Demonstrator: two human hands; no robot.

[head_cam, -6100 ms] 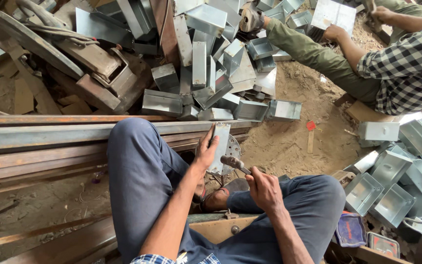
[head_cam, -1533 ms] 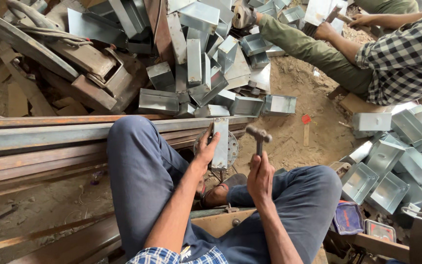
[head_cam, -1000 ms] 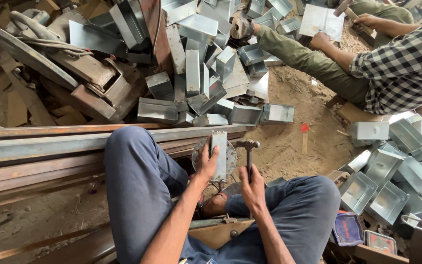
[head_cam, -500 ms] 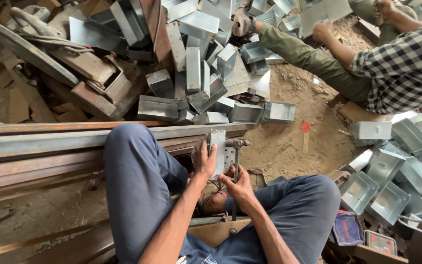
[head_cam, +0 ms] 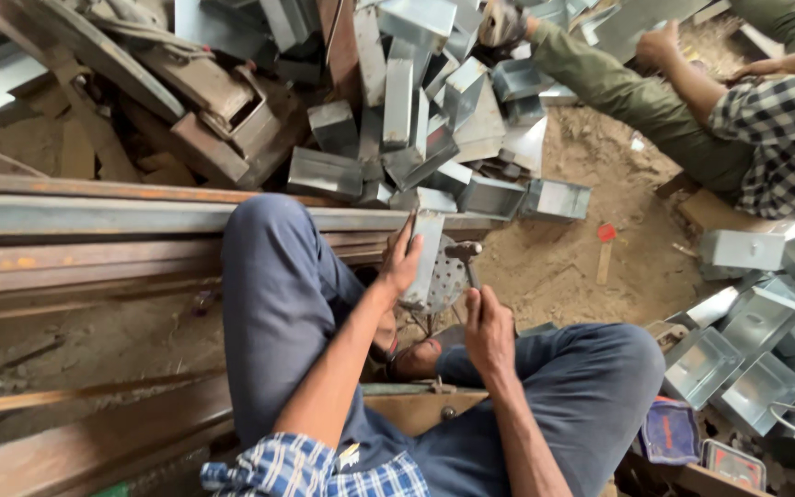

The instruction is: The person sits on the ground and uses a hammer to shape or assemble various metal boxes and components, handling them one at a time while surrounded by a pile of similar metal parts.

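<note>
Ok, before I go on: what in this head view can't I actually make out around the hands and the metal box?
- Hammer handle: the hammer shows its head only; the right hand covers the handle, its grip included.
- Near side of the metal box: the left hand covers it.
- What the box rests on: hidden behind hands and knees.
- The other person: cut off by the top and right edges.
- Red and blue flat things, lower right: too small to identify.

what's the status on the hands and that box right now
Left hand grips metal box, held upright between the knees. Right hand holds hammer, head at the box's side. Nothing between them; box pile beyond.
</note>
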